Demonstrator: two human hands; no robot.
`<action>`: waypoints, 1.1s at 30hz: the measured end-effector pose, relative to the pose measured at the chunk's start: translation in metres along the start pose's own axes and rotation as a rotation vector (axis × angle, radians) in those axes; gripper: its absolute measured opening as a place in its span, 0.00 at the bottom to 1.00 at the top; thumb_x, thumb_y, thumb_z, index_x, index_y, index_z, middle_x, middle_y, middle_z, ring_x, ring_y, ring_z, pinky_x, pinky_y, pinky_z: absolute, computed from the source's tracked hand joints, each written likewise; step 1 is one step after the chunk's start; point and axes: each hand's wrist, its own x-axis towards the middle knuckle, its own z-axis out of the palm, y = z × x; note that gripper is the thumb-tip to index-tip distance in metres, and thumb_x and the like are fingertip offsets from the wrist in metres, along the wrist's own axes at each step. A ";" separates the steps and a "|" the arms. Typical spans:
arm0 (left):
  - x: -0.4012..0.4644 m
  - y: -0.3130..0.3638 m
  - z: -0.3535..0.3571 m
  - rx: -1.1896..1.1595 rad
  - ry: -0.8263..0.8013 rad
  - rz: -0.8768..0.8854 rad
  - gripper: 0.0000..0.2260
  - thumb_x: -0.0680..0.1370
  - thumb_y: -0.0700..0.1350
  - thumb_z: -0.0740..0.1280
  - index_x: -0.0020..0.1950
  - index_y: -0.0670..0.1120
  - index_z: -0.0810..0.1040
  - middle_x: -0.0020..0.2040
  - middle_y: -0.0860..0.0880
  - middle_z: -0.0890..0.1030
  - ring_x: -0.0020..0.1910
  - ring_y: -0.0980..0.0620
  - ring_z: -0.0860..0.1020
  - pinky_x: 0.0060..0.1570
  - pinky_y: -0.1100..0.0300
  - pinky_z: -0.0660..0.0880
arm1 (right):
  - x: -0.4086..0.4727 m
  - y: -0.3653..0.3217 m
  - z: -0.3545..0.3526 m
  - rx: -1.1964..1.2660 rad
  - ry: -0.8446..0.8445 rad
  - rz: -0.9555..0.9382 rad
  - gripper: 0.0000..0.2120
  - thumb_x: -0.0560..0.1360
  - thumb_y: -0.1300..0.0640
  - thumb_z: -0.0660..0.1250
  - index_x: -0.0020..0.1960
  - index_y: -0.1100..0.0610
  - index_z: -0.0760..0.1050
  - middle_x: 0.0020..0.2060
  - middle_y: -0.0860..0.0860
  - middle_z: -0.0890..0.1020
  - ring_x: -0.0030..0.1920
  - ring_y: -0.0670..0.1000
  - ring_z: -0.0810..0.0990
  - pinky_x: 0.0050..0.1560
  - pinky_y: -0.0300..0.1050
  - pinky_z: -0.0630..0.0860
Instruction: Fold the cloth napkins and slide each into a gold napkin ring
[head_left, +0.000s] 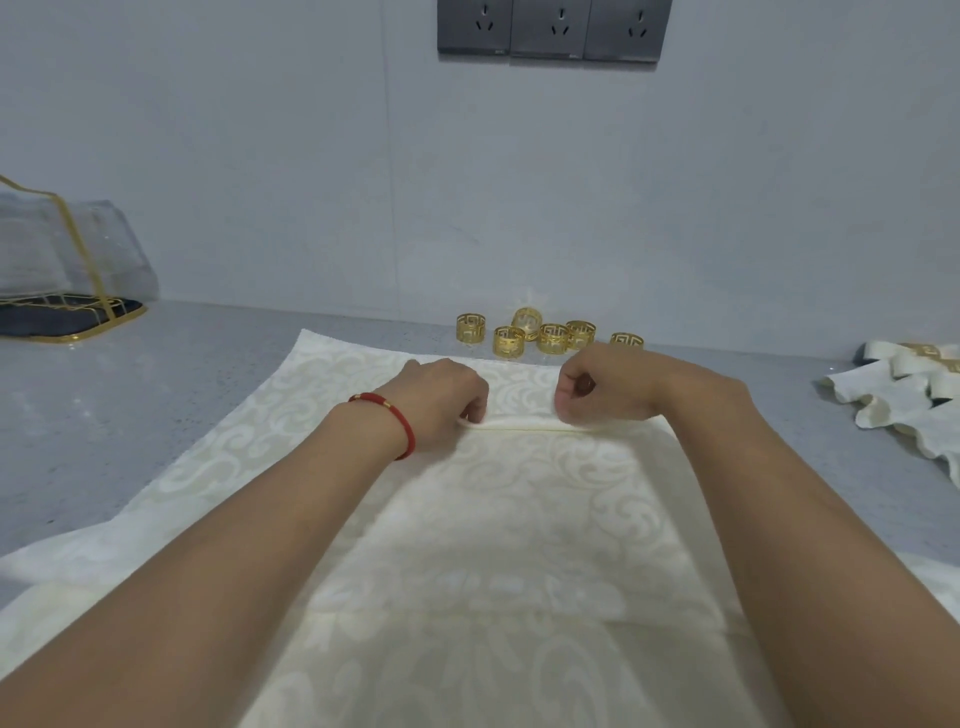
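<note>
A cream damask napkin (509, 519) lies spread on the grey counter, with its near part folded over so that a hemmed edge runs across the middle. My left hand (441, 397), with a red cord bracelet on the wrist, pinches that edge at its left. My right hand (602, 389) pinches the same edge further right. Behind the hands, several gold napkin rings (545, 335) stand in a loose cluster by the wall.
A pile of cream napkins with gold rings (914, 395) lies at the right edge of the counter (130, 415). A clear cover with gold trim over a dark tray (62, 270) stands at the far left. Three wall sockets (553, 28) sit above.
</note>
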 end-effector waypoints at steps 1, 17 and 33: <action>-0.002 -0.002 -0.003 -0.092 -0.035 -0.039 0.14 0.74 0.35 0.64 0.50 0.52 0.79 0.49 0.56 0.77 0.50 0.52 0.77 0.51 0.56 0.75 | 0.000 0.000 0.002 -0.004 -0.013 0.004 0.03 0.75 0.54 0.72 0.49 0.51 0.83 0.42 0.43 0.83 0.43 0.46 0.80 0.50 0.44 0.79; -0.020 0.005 0.007 0.095 0.185 -0.080 0.07 0.78 0.38 0.62 0.47 0.52 0.71 0.48 0.53 0.78 0.51 0.49 0.75 0.46 0.56 0.66 | -0.028 0.010 0.031 0.064 0.188 -0.080 0.04 0.74 0.60 0.72 0.45 0.53 0.78 0.41 0.46 0.80 0.43 0.50 0.79 0.47 0.47 0.77; -0.050 0.002 0.031 -0.233 0.306 -0.173 0.09 0.79 0.35 0.62 0.51 0.45 0.79 0.53 0.47 0.77 0.54 0.45 0.76 0.53 0.57 0.73 | -0.059 0.018 0.074 0.042 0.427 -0.023 0.10 0.83 0.53 0.64 0.54 0.57 0.82 0.51 0.51 0.81 0.53 0.55 0.77 0.54 0.55 0.76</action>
